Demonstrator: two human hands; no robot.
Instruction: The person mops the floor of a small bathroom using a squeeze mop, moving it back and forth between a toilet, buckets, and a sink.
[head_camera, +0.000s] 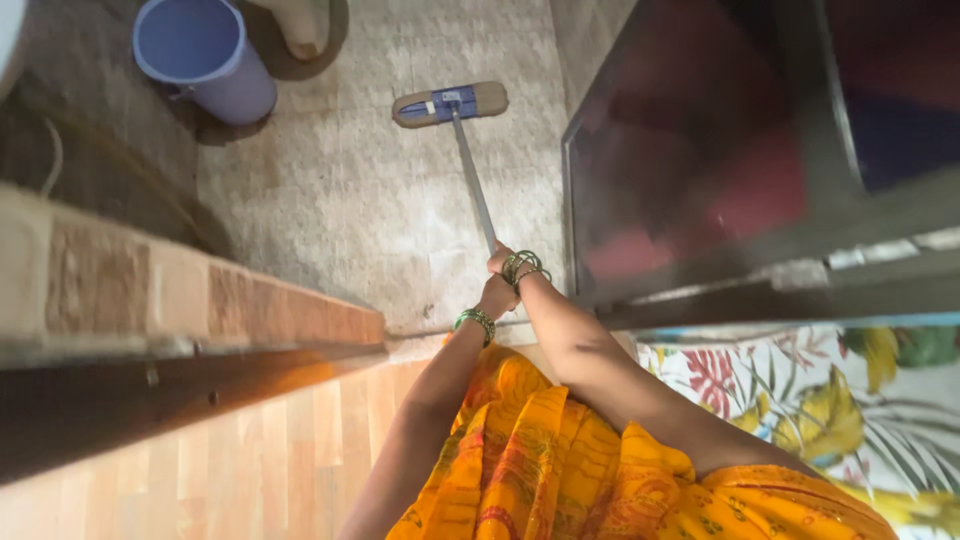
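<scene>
A flat mop (451, 103) with a beige pad and blue bracket rests on the speckled grey floor (350, 200), its metal handle (476, 180) running back toward me. Both hands grip the handle's near end. My right hand (502, 260), bangles at the wrist, is the farther one. My left hand (494, 297), wearing a green bangle, closes just below it. Orange patterned cloth covers my body beneath the arms.
A lilac bucket (203, 55) stands at the far left of the floor, beside a pale curved fixture base (300, 25). A tiled wall edge (180, 290) lies left, a dark glossy door (690, 150) right. Wood-look flooring (250, 460) and floral fabric (800, 390) are near me.
</scene>
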